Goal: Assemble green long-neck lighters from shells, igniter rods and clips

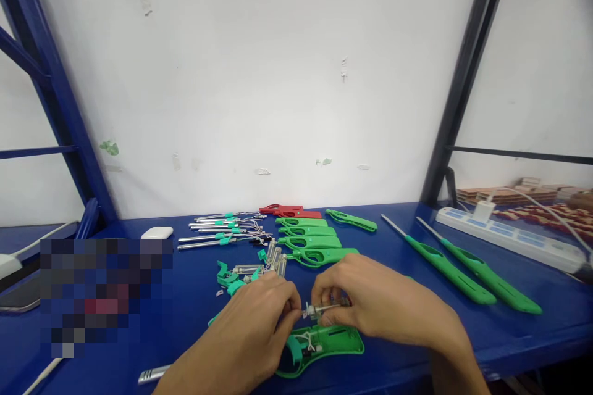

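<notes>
In the head view, my right hand (pixel 370 296) grips a small clear lighter fuel tank (pixel 317 310), its valve end pointing left. My left hand (pixel 252 324) is pinched just beside that valve end; whatever is between its fingertips is too small to name. Below both hands lies an open green lighter casing half (pixel 345 340), with a teal trigger (pixel 295 349) and white wires inside it. A silver metal tube (pixel 152 374) sticks out from under my left forearm. Beyond my left hand is a loose pile of clear fuel tanks (pixel 273 256) and teal triggers (pixel 225 274).
Several metal lighter tubes with wires (pixel 204 238) lie at the back left. Green casing halves (pixel 310 242) and red casings (pixel 291 212) are stacked in the middle. Two long green lighters (pixel 449 268) and a white power strip (pixel 514 239) lie right. A white case (pixel 157 232) sits left.
</notes>
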Tool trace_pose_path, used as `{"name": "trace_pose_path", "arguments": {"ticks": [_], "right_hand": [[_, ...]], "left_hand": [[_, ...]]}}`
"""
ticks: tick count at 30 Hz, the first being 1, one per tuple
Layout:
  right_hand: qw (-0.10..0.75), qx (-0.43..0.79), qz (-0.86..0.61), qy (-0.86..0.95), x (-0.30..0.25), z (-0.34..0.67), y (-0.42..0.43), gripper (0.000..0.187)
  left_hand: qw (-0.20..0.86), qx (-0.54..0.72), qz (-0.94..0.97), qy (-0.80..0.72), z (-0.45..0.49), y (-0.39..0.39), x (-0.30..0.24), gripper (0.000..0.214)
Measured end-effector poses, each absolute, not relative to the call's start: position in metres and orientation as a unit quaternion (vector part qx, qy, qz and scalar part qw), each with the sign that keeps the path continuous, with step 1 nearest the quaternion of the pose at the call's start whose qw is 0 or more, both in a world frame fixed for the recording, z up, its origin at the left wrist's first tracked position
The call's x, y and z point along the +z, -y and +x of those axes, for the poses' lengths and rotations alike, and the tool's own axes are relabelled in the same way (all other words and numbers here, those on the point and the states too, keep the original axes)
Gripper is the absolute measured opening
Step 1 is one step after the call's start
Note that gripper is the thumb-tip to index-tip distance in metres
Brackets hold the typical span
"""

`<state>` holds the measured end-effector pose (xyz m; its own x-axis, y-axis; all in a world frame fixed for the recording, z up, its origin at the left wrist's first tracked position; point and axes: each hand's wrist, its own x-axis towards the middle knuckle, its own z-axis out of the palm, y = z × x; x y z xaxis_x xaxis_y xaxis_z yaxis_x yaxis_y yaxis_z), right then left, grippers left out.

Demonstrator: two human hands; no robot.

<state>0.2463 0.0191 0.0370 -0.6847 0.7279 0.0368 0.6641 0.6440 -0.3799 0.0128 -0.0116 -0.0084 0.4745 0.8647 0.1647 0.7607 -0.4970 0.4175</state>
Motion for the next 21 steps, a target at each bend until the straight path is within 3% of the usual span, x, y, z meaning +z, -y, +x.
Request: {"name": "trace_pose_path", "arguments": {"ticks": [21], "right_hand": [[0.085, 0.158, -0.384, 0.906, 0.0405, 0.2440, -0.0171, 0.005]], "left_hand": [[0.157, 0.192, 0.848, -0.468, 0.0102, 0.0128, -0.0097, 0.019]]}}
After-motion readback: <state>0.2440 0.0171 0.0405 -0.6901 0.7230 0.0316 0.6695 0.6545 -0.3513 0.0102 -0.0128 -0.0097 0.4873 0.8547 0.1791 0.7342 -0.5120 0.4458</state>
